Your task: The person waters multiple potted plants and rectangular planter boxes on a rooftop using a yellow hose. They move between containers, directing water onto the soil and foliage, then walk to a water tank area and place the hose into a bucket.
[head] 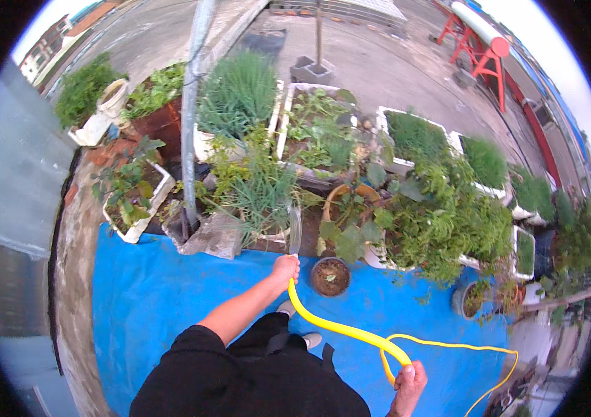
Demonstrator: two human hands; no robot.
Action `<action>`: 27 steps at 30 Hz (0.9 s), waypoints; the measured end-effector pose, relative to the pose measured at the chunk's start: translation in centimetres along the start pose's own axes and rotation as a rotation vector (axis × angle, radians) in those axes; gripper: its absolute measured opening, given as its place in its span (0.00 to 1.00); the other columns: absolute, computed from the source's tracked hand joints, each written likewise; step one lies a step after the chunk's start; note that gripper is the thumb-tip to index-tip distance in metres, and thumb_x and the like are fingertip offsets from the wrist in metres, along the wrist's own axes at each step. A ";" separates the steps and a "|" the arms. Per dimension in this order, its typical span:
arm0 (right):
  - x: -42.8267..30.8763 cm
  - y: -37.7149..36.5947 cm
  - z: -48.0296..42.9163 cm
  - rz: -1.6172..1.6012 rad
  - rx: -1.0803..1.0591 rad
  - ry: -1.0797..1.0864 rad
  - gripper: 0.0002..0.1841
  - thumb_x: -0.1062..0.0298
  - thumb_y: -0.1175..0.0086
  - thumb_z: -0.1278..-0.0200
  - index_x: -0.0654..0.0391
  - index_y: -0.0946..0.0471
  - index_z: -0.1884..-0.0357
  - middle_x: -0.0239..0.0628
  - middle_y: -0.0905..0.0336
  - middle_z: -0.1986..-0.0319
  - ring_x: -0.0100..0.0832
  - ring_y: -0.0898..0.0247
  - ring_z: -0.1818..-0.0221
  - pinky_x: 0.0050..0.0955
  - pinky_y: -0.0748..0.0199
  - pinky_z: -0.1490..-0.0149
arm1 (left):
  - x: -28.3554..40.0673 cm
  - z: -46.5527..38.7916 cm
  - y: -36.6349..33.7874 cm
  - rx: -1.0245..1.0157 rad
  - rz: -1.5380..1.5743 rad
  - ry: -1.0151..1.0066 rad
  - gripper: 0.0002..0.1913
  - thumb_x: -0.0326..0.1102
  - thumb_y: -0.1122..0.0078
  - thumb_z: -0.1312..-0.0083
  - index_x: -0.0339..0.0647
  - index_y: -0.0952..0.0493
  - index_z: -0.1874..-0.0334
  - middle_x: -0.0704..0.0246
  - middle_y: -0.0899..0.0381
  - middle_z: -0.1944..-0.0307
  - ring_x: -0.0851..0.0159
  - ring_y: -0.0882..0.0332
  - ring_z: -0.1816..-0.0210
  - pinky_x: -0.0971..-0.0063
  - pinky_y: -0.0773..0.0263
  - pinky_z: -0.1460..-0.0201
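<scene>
My left hand (286,269) is closed around the end of a yellow hose (345,329), arm stretched forward. From that end a stream of clear water (295,229) runs out towards a clump of green onion-like plants (261,200); where it lands is partly hidden by leaves. Lower right, my right hand (410,383) grips the same hose further back, where it bends round. A round pot of soil (331,277) with a small leaf in it stands just right of my left hand.
A blue ground sheet (170,313) lies underfoot. White planter boxes (141,224) and leafy plants (446,219) line its far side. A metal pole (189,130) rises at left, near a rough stone block (212,237). More hose trails off at right.
</scene>
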State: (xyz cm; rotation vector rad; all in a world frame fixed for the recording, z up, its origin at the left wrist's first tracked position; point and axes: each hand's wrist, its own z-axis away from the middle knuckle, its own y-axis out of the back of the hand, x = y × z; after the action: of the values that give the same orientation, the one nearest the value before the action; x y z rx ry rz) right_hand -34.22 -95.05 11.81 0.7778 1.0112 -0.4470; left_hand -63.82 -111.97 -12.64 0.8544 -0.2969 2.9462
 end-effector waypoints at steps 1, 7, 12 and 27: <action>0.1 0.4 0.2 0.003 0.014 0.024 0.16 0.56 0.52 0.38 0.57 0.34 0.78 0.24 0.41 0.87 0.15 0.48 0.85 0.17 0.52 0.81 | -0.2 0.0 -0.9 -0.016 -0.032 -0.001 0.10 0.39 0.56 0.34 0.44 0.33 0.72 0.72 0.37 0.84 0.70 0.41 0.88 0.71 0.42 0.86; -0.5 4.1 2.4 0.010 0.151 0.027 0.19 0.53 0.53 0.37 0.55 0.37 0.80 0.24 0.42 0.88 0.16 0.50 0.85 0.19 0.54 0.80 | -1.4 0.8 -7.4 -0.233 -0.158 0.060 0.12 0.42 0.56 0.34 0.46 0.34 0.75 0.74 0.37 0.85 0.72 0.42 0.89 0.72 0.42 0.87; 0.2 7.9 5.5 -0.020 0.280 0.008 0.20 0.50 0.52 0.38 0.57 0.33 0.79 0.24 0.41 0.88 0.16 0.49 0.85 0.18 0.53 0.79 | -2.8 2.6 -13.8 -0.381 -0.249 0.104 0.13 0.42 0.57 0.33 0.46 0.34 0.75 0.74 0.38 0.85 0.72 0.42 0.88 0.72 0.42 0.86; 8.5 23.1 9.4 -0.146 0.524 -0.033 0.20 0.49 0.49 0.41 0.57 0.31 0.78 0.22 0.40 0.86 0.15 0.47 0.84 0.16 0.50 0.79 | -11.7 8.5 -32.5 -0.515 -0.349 0.043 0.11 0.41 0.58 0.32 0.43 0.34 0.70 0.73 0.36 0.84 0.71 0.41 0.88 0.73 0.42 0.87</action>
State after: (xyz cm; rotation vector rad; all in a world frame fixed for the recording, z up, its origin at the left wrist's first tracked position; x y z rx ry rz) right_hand -9.47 -86.93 15.67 1.1614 0.9326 -0.8687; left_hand -45.86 -81.84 -6.44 0.6821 -0.7710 2.3936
